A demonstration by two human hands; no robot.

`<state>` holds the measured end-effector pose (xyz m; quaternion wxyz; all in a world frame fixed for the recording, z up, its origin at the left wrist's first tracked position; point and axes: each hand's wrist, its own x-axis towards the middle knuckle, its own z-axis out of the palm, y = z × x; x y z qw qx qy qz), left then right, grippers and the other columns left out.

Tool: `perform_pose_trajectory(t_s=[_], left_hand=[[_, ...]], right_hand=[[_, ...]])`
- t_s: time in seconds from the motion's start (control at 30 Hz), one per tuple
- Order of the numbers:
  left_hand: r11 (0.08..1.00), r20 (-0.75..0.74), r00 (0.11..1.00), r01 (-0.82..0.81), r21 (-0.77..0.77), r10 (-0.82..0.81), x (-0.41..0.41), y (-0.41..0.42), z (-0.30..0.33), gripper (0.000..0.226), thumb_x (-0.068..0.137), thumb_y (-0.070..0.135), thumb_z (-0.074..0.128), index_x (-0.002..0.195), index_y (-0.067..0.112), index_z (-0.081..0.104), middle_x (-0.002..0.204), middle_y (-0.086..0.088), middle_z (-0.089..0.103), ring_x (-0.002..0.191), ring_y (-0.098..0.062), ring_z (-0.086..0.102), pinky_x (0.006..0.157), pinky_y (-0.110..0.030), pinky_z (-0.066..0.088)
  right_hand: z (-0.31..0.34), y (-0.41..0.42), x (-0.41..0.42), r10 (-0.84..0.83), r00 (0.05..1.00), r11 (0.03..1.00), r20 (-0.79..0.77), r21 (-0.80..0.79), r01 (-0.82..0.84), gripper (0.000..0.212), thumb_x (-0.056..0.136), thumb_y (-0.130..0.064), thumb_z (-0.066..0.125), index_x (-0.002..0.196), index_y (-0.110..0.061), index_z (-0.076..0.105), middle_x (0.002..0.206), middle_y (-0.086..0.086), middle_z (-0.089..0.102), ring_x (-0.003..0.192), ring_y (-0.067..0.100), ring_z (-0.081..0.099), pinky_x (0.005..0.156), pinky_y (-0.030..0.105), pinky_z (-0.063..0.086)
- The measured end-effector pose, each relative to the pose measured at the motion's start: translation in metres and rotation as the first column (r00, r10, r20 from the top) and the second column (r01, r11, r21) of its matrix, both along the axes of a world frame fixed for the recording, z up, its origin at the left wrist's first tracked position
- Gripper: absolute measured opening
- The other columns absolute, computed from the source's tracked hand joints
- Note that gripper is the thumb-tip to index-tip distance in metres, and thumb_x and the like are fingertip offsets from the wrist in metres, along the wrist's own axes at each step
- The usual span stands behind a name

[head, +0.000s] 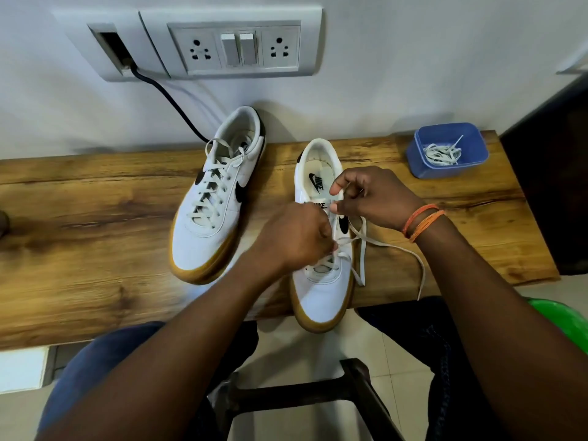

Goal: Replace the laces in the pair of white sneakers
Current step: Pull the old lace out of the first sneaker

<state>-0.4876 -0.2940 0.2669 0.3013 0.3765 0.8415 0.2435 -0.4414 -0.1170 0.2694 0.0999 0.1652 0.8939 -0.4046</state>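
Two white sneakers with tan soles stand on a wooden shelf [95,218]. The left sneaker [219,198] is laced up its full length, toe towards me. The right sneaker [321,288] overhangs the front edge and is laced only at its lowest eyelets. My left hand [296,237] pinches the white lace [394,248] over the middle eyelets. My right hand [372,198] grips the sneaker's upper edge and a lace strand near the tongue. A loose lace end trails off to the right and hangs over the shelf edge.
A blue plastic tub [450,151] holding a bundle of white laces stands at the back right of the shelf. A wall socket plate [235,47] with a black cable [171,100] is behind. Below are my knees, a dark stool frame [318,393] and a green object [563,319].
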Motion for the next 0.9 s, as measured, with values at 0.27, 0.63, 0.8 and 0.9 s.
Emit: perform_pose_trajectory(t_s=[0.27,0.63,0.8,0.9], left_hand=[[1.000,0.062,0.998,-0.016,-0.005,0.016,-0.004,-0.001,-0.001,0.005,0.078,0.015,0.074,0.073,0.015,0.077,0.062,0.002,0.070,0.054,-0.011,0.063,0.059,-0.034,0.056],[0.926,0.001,0.959,-0.272,-0.260,0.282,-0.050,-0.043,0.019,0.013,0.072,0.016,0.081,0.075,0.008,0.070,0.053,0.002,0.064,0.050,-0.006,0.063,0.053,-0.026,0.051],[0.990,-0.003,0.993,-0.120,0.074,0.120,-0.023,-0.010,0.009,0.010,0.078,0.025,0.078,0.084,0.021,0.071,0.077,0.010,0.064,0.070,-0.009,0.059,0.073,-0.032,0.053],[0.999,-0.080,0.997,-0.002,0.033,0.004,-0.003,-0.002,-0.007,0.009,0.082,0.022,0.070,0.087,0.022,0.077,0.081,0.001,0.073,0.075,-0.017,0.065,0.068,-0.035,0.054]], right_hand=[[0.001,0.003,0.002,0.016,1.000,1.000,-0.003,0.009,-0.016,0.024,0.079,-0.023,0.081,0.099,-0.016,0.070,0.080,0.010,0.070,0.066,0.009,0.059,0.060,0.011,0.043],[0.002,0.001,0.001,0.013,1.000,1.000,-0.001,0.008,-0.013,0.024,0.079,-0.021,0.080,0.100,-0.015,0.069,0.087,0.011,0.068,0.073,0.013,0.057,0.066,0.021,0.044],[0.001,-0.003,0.000,0.023,1.000,0.999,-0.001,0.024,-0.023,0.023,0.079,-0.022,0.080,0.099,-0.015,0.068,0.080,0.006,0.067,0.070,0.011,0.056,0.062,0.020,0.042],[0.001,-0.004,0.000,0.021,1.000,0.999,0.005,0.029,-0.021,0.022,0.079,-0.021,0.079,0.098,-0.016,0.068,0.077,0.002,0.064,0.068,0.009,0.055,0.060,0.015,0.039]])
